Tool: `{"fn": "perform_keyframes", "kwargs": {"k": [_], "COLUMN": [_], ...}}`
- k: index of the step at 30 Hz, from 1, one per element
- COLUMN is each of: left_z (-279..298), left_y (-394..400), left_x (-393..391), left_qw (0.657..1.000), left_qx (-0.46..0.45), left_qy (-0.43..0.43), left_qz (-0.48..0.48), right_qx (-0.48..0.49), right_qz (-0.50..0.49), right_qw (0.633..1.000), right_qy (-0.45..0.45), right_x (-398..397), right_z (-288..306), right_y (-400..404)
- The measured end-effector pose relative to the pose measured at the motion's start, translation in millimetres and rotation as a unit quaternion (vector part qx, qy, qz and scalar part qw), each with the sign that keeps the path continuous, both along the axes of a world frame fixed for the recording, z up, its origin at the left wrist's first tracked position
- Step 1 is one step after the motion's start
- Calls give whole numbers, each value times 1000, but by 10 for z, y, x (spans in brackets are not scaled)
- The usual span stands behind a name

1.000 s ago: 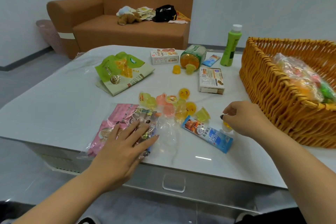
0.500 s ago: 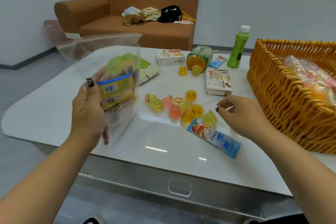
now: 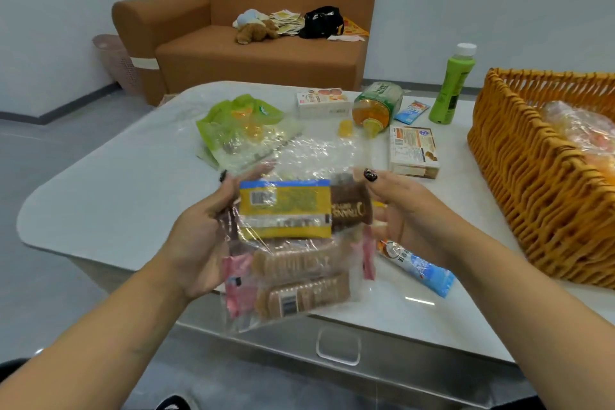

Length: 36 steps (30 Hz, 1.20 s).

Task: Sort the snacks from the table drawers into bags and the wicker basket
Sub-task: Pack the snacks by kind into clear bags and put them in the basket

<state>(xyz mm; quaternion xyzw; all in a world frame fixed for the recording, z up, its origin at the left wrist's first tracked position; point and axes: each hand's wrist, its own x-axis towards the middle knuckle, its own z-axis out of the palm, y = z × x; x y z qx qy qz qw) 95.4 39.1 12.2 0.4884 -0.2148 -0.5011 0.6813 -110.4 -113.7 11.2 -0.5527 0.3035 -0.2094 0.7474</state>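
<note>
I hold up a clear plastic bag over the table's front edge. Inside are a yellow packet, a brown packet, biscuit packs and pink wrappers. My left hand grips the bag's left side. My right hand holds its right side, thumb in front and fingers behind. A wicker basket stands at the right with a filled clear bag inside. A blue sachet lies on the table below my right hand. The bag hides the jelly cups on the table.
On the white table lie a green bag, two snack boxes, a tipped jar, a yellow jelly cup and an upright green bottle. A drawer handle sits below. A brown sofa stands behind.
My left hand lifted the clear bag off the table and brought it to the middle. My right hand left the jelly cups and took the bag's right side.
</note>
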Motion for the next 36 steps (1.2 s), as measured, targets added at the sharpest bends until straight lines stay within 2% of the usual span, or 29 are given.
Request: {"fn": "perform_keyframes", "kwargs": {"k": [2,4,7,11,14,23,29,36], "left_z": [-44,-60,-81,-132,-146,-117,-29,35], "left_y": [-52,-128,-225,-297,-332,-334,-312,-340], "left_x": [-44,-55,-53,-83,-73,-53,-40,-14], "left_qw": [999,999,998,996,991,985,981,976], "left_qx": [21,30,43,44,55,28,9,1], "left_qy": [1,5,7,-41,-92,-125,-139,-170], "left_qz": [-29,-44,-53,-69,-82,-114,-133,-133], "right_qx": [32,41,8,-38,-36,-52,-98,-159], "right_qz": [10,-21,-49,-65,-76,13,85,18], "right_qw": [999,999,999,996,994,998,991,987], "right_qy": [-17,-19,-4,38,68,31,31,17], "right_x": [27,52,48,-77,-165,-275,-371,-395], "right_z": [-87,-150,-176,-185,-200,-111,38,61], "right_y": [46,60,16,-85,-139,-295,-343,-329]}}
